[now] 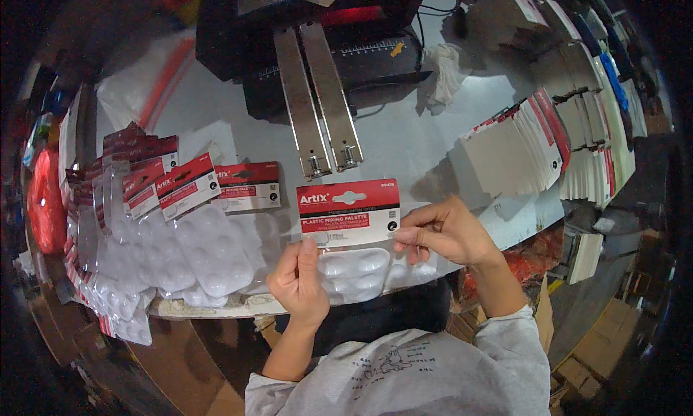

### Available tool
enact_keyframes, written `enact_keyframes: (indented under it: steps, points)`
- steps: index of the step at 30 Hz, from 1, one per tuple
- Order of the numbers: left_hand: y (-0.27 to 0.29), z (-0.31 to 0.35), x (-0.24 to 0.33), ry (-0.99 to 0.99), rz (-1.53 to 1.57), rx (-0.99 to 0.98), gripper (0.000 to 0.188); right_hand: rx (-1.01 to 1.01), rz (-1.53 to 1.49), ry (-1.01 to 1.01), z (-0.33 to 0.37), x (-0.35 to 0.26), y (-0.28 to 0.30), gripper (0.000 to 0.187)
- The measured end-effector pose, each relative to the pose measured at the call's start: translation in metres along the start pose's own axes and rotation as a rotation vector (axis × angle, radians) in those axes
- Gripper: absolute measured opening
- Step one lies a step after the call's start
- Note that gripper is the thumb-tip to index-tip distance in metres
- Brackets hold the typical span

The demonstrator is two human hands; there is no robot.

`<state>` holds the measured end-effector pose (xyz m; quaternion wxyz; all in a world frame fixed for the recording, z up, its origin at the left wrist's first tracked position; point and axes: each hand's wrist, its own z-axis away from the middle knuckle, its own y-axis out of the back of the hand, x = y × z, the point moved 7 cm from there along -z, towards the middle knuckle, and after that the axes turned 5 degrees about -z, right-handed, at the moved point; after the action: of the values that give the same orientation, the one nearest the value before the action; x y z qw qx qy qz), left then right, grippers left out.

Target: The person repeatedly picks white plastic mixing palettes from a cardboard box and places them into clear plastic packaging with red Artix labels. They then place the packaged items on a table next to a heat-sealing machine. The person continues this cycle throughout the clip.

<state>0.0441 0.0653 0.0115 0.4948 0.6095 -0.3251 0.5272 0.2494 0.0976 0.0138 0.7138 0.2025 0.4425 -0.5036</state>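
Observation:
Between my two hands, a red, black and white header card (348, 214) with a hanging slot is held upright at the table's front edge. My left hand (299, 280) pinches its lower left corner with thumb and fingers. At the lower right corner, my right hand (449, 235) has thumb and fingers closed on it. Below the card shows a white plastic paint palette (354, 271) with rounded wells; whether the two are joined I cannot tell. To the left lies a heap of bagged white palettes (206, 253), topped with similar header cards (189, 185).
Ahead stands a black machine (238, 37) with two flat metal arms (310, 98) reaching toward me. Stacks of header cards (520, 145) stand at the right. A crumpled white cloth (445, 73) lies beside the machine. Cardboard (606, 336) is on the floor at lower right.

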Motion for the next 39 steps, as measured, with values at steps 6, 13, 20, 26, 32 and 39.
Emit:
enact_keyframes:
  steps: [6,13,20,26,32,39]
  points:
    - [0.006,0.007,-0.001,0.043,-0.042,0.026,0.026,0.051,-0.118,-0.029,0.003,0.008,-0.006,0.016]
    - [0.001,-0.004,-0.005,0.039,-0.117,0.011,0.024,0.146,-0.283,0.061,-0.015,0.017,-0.014,0.018]
    - [-0.019,-0.056,-0.003,-0.032,-0.125,0.06,0.028,0.305,-0.434,0.141,-0.059,0.001,0.003,0.012]
    - [-0.02,-0.052,-0.013,0.002,-0.143,0.069,0.028,0.268,-0.402,0.172,-0.062,0.007,0.006,0.013]
    - [0.043,-0.047,-0.015,-0.069,-0.455,0.092,0.029,0.927,0.781,0.402,0.028,-0.071,0.049,0.02]
    - [0.089,-0.069,0.055,-0.289,-1.08,0.346,0.031,0.984,0.618,0.365,0.085,-0.069,0.191,0.071]
